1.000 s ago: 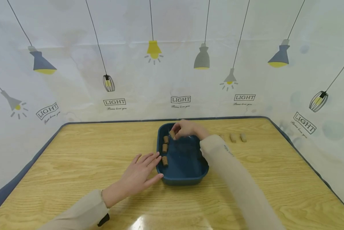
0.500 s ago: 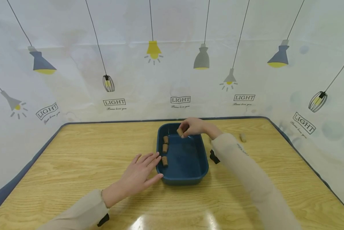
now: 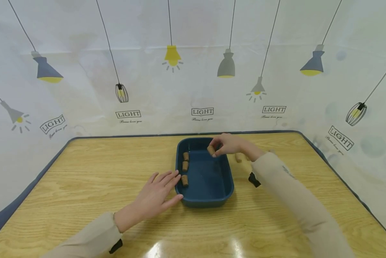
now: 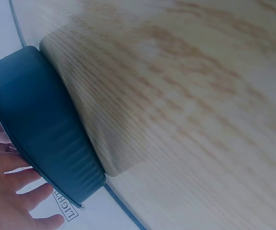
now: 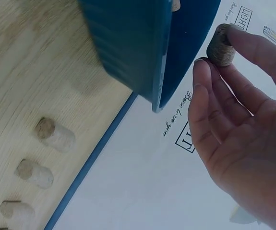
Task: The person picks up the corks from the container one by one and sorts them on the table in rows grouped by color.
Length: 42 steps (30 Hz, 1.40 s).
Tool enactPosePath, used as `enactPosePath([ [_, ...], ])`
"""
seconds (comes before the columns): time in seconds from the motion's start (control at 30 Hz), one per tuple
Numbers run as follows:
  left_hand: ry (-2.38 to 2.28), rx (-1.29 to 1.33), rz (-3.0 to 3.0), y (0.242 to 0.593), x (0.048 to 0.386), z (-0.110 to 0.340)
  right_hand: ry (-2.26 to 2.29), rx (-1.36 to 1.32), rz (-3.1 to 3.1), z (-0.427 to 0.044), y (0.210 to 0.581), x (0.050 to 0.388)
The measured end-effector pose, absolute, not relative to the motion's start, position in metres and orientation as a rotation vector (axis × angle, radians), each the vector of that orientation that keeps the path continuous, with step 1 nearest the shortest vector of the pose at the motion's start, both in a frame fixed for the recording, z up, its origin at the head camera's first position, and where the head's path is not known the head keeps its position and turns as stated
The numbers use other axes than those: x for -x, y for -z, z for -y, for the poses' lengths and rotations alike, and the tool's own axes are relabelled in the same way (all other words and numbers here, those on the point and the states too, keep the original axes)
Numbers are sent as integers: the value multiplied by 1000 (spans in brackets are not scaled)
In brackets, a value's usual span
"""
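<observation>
My right hand (image 3: 229,144) pinches a brown cork (image 3: 210,150) between thumb and fingers, above the back right part of a deep blue dish (image 3: 205,204). In the right wrist view this cork (image 5: 221,46) hangs in the fingertips beside the dish wall. Three more corks lie in a line inside the dish along its left wall, the nearest cork (image 3: 184,180) close to my left fingertips. My left hand (image 3: 154,195) touches the dish's left rim with its fingers straight and spread. In the left wrist view, those fingers (image 4: 20,179) lie along the outside edge.
Several corks stand in a row on the wooden table right of the dish, one cork (image 5: 56,134) nearest it. My right forearm partly hides them in the head view. Behind the table (image 3: 115,161) rises a white backdrop (image 3: 154,89) printed with lamps.
My right hand has moved rightward across the back of the dish, still pinching the cork. The left hand and the three corks in the dish have stayed in place.
</observation>
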<state>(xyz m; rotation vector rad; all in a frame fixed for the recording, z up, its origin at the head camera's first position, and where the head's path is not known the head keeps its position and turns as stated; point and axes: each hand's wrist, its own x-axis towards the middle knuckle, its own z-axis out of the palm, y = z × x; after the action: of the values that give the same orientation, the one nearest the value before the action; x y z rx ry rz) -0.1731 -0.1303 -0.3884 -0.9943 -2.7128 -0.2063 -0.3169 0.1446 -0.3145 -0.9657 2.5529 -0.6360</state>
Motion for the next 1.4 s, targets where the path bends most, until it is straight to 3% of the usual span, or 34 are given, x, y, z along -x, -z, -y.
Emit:
enactPosePath([
  [0.73,196,996,2732,389,174,130,801,909,-2541,-203,320,305],
  [1.4,187,987,2724,389,174,131,742,877,-2613,-239,362,298],
])
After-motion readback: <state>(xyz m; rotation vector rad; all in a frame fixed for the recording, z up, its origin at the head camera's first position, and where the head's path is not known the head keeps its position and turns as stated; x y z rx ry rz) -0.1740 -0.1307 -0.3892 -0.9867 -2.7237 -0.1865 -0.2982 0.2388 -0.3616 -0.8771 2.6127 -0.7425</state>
